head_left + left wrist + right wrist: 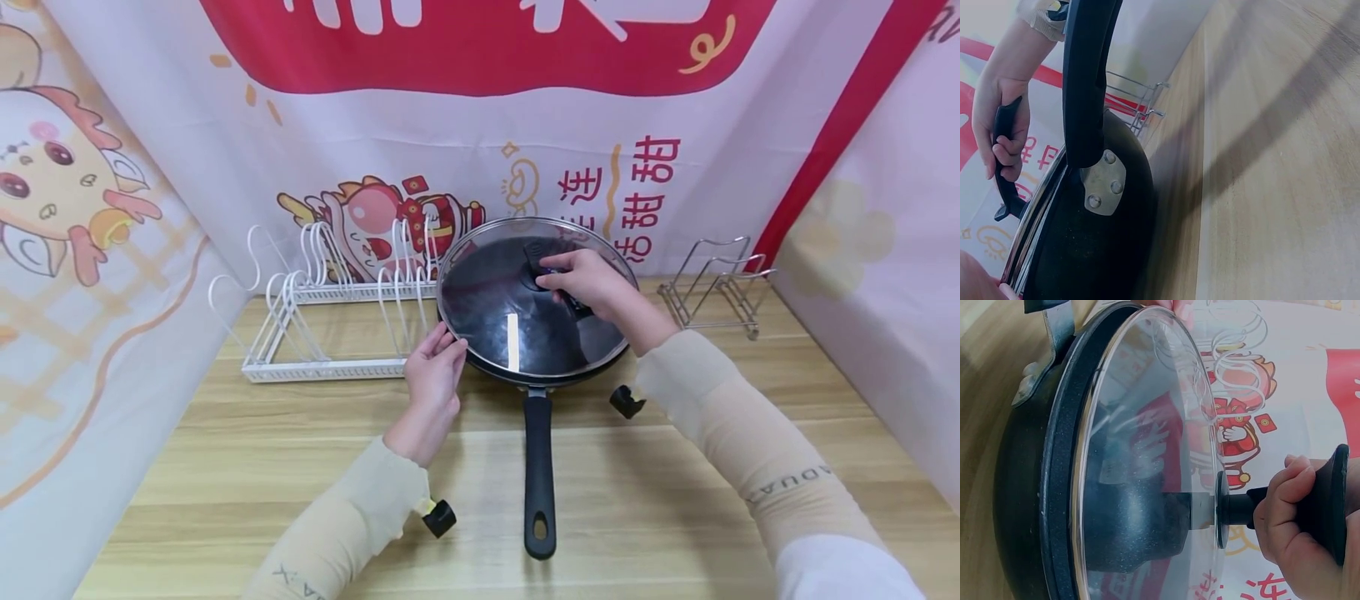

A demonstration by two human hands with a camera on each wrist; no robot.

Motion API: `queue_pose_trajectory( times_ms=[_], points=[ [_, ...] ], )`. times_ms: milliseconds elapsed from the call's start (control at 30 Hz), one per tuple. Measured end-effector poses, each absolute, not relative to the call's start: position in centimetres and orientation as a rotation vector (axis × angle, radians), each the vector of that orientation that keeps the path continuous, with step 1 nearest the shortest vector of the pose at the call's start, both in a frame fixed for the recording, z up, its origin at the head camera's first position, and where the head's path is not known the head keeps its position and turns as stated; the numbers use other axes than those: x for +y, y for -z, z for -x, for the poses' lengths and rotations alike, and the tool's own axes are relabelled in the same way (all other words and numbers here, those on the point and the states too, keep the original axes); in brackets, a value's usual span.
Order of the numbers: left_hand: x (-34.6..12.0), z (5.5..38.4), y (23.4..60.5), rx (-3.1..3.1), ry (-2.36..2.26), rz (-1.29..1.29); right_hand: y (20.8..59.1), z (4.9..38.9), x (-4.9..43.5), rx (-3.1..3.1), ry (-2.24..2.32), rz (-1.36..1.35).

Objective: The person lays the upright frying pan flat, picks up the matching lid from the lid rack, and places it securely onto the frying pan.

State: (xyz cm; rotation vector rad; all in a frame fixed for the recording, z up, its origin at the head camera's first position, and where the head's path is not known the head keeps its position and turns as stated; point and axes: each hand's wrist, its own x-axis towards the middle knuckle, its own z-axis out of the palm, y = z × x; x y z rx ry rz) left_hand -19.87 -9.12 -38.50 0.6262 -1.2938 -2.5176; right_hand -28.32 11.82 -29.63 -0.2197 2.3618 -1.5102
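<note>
A black frying pan [538, 467] stands on the wooden table, its long handle toward me. Over it lies a round glass lid [491, 292] with a metal rim and a black upright handle [1005, 137]. My right hand [596, 279] grips that handle, its fingers curled round it, as the right wrist view shows from the side. At the left edge of the lid, my left hand [435, 367] pinches the rim between thumb and fingers. Only a small part of the left hand [975, 281] enters the left wrist view. Through the glass, the pan's dark inside [1129, 512] shows.
To the left of the pan stands a white wire rack [326, 371] with several upright loops, close to the pan's edge. A small silver wire rack [716, 292] sits at the back right. A printed cloth [480, 125] hangs behind the wooden table [637, 492].
</note>
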Motion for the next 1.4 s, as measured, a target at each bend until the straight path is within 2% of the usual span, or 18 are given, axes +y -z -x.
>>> queue_pose_trajectory(
  times_ms=[1400],
  points=[
    [-10.4, 20.0, 39.4, -1.382, 2.499, -0.670, 30.1, 29.1, 11.0, 2.346, 1.415, 0.197]
  ],
)
